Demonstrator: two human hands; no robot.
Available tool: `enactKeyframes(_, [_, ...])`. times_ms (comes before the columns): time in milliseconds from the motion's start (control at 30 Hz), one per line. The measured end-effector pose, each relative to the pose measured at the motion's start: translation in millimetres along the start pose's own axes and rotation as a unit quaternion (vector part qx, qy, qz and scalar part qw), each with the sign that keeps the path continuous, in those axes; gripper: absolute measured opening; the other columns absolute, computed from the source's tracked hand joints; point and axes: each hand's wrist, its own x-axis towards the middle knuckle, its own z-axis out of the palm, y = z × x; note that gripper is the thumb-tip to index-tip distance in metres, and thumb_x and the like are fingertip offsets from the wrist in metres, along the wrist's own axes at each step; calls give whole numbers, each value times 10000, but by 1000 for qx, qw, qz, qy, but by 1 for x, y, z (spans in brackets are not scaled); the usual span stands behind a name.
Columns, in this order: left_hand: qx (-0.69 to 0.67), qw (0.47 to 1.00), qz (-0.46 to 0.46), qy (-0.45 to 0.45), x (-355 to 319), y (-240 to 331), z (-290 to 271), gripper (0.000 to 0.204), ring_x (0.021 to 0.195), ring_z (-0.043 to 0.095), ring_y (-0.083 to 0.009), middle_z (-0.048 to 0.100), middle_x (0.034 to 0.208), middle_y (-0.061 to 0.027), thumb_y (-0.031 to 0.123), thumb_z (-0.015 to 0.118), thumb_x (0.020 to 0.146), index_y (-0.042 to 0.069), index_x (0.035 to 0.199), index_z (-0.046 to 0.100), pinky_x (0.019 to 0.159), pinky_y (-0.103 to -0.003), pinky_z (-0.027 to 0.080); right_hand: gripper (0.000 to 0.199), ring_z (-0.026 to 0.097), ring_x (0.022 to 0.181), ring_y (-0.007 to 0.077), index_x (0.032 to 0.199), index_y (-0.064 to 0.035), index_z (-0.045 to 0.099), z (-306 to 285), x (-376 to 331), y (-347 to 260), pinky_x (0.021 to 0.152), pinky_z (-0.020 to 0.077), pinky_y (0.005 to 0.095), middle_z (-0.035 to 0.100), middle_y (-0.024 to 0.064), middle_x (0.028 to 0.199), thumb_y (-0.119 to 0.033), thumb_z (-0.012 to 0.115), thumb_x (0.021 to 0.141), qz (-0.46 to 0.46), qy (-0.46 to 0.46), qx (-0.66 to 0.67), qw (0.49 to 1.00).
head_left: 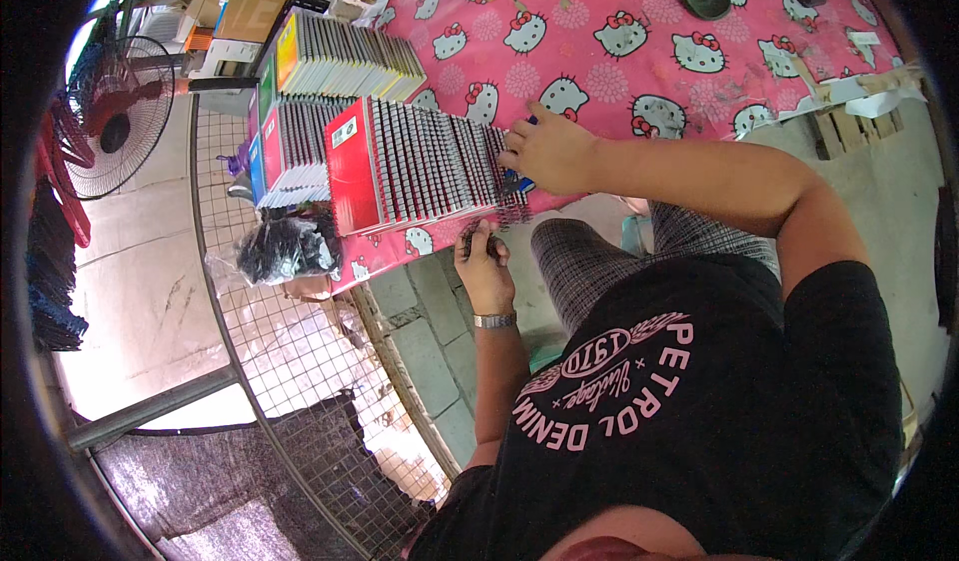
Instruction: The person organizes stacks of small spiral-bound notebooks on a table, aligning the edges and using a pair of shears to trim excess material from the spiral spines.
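A long row of spiral-bound notebooks [430, 166] lies overlapped on the pink table, a red cover facing up at its left end. At the row's right end, my right hand [554, 151] is closed around a blue tool, of which only small parts [514, 178] show between the fingers; its kind is hidden. My left hand [484, 266], with a metal watch on the wrist, is at the table's near edge just below the same end of the row. Its fingers are curled by dark coil ends, and what they hold is unclear.
Behind the row stand more notebook stacks, one yellow-covered [350, 58] and one pink and blue [300, 151]. A clear bag of black material [290, 251] sits at the table's left corner. A fan [115, 126] stands far left. A dark green dish [705, 1] lies at the back.
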Motion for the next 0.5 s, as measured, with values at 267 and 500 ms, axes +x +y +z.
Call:
enactKeyframes(267, [52, 998, -18, -42, 10, -13, 0, 138, 487, 460, -79, 549, 680, 16, 42, 698, 821, 77, 907, 597, 424, -213, 314, 184, 639, 861, 229, 891, -100, 659, -6, 18, -12, 795, 467, 437, 655, 86, 820, -219, 566, 787, 4, -162, 62, 985])
enactKeyframes(500, [-19, 998, -53, -23, 14, -12, -8, 139, 522, 523, -101, 596, 704, 4, 44, 710, 811, 84, 893, 606, 460, -237, 361, 184, 636, 889, 237, 900, -99, 662, 8, 0, 1, 873, 447, 411, 659, 80, 847, -208, 553, 800, 5, 3, 44, 999])
